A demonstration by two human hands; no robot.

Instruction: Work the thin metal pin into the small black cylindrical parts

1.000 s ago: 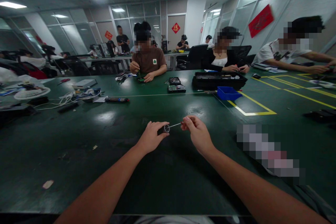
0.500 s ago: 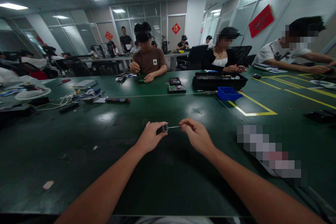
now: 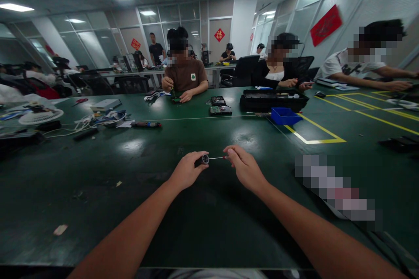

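Note:
My left hand (image 3: 188,169) is closed round a dark cylindrical part (image 3: 204,159) with a round, light-rimmed end that faces me. A screwdriver (image 3: 216,158) with a thin metal shaft and a red piece near the fingers is gripped in my right hand (image 3: 241,163). Its shaft runs level to the left, and the tip meets the side of the cylinder's rim. Most of the screwdriver's handle is hidden by my right fingers. Both hands are over the green table (image 3: 203,235).
A blue bin (image 3: 285,117) and a black tray (image 3: 273,101) stand at the back right. Opened hard drives (image 3: 220,110) lie beyond my hands. A pixelated object (image 3: 334,189) is by my right forearm. A person in brown (image 3: 186,74) works opposite.
My right fingers have shifted slightly on the screwdriver, and more of its red piece shows. The cylindrical part and my left hand have hardly moved.

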